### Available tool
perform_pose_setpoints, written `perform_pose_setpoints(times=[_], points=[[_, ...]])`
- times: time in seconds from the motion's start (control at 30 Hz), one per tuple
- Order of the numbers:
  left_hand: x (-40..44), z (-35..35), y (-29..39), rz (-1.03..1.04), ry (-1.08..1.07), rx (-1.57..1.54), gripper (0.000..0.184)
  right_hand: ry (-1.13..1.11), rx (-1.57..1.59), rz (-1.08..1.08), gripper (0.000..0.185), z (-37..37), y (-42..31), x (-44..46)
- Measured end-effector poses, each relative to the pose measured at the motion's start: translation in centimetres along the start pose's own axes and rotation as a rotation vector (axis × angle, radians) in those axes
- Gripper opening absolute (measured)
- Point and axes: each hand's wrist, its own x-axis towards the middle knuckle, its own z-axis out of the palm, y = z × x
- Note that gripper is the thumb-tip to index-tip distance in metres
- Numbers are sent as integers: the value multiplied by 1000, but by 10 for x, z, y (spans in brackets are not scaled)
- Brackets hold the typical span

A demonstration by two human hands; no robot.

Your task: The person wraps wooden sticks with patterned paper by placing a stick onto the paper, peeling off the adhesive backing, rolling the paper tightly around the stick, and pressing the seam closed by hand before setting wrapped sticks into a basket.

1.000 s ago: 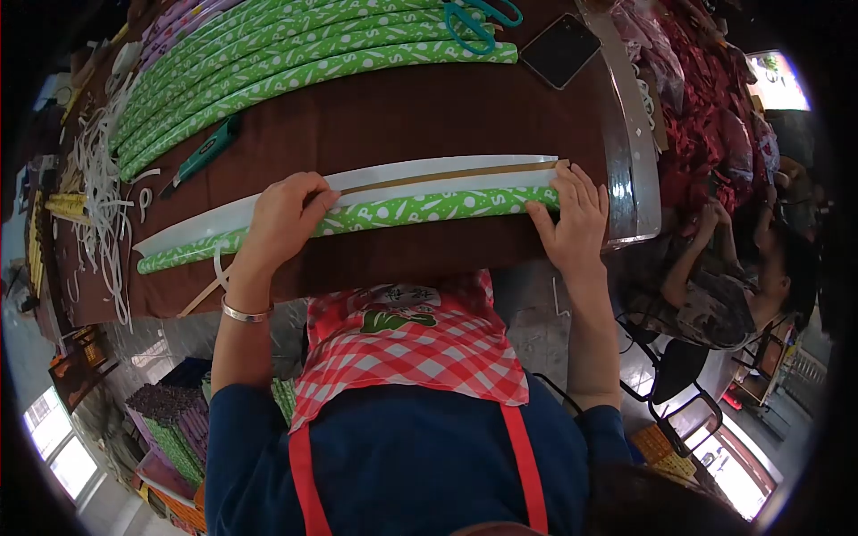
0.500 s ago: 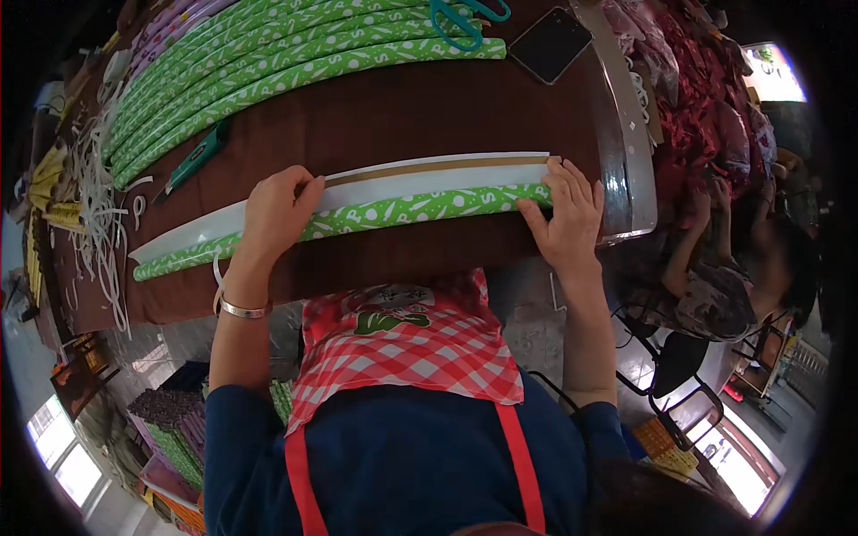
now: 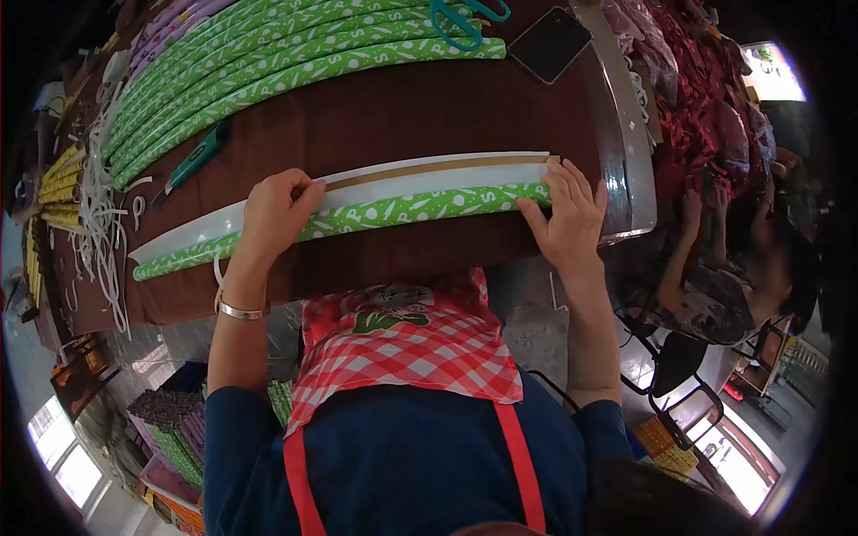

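Note:
A roll of wrapping paper, green with white print, lies across the table in front of me. Its far edge is unrolled, showing the white underside and a narrow brown strip along it. My left hand rests over the roll left of its middle, fingers curled and pressed together on the paper by the strip's left end. At the right end, my right hand grips the roll, thumb on the near side and fingers over the far edge. What lies beneath my palms is hidden.
Finished green rolls lie at the back, with teal scissors on them and a phone beside. A green-handled cutter and white strips are at left. A co-worker sits at right near red wrapped goods.
My hands and the roll stay almost still. At the right, the co-worker's arms have shifted slightly.

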Motion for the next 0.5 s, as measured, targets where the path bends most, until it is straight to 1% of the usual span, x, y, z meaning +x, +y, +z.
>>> perform_pose_setpoints(times=[0.13, 0.2, 0.33, 0.4, 0.43, 0.5], points=[[2, 1, 0, -27, -20, 25, 25, 2, 52, 8, 54, 2, 2, -1], [1, 2, -2, 28, 15, 56, 25, 21, 85, 16, 53, 1, 0, 0], [1, 2, 0, 50, 9, 79, 25, 67, 162, 37, 51, 0, -2, 2], [1, 1, 0, 35, 1, 64, 25, 110, 148, -15, 42, -7, -4, 5], [0, 1, 2, 45, -6, 61, 25, 112, 139, -6, 42, -7, 0, 5], [-1, 0, 6, 8, -6, 59, 25, 191, 292, 88, 37, -2, 12, 7]])
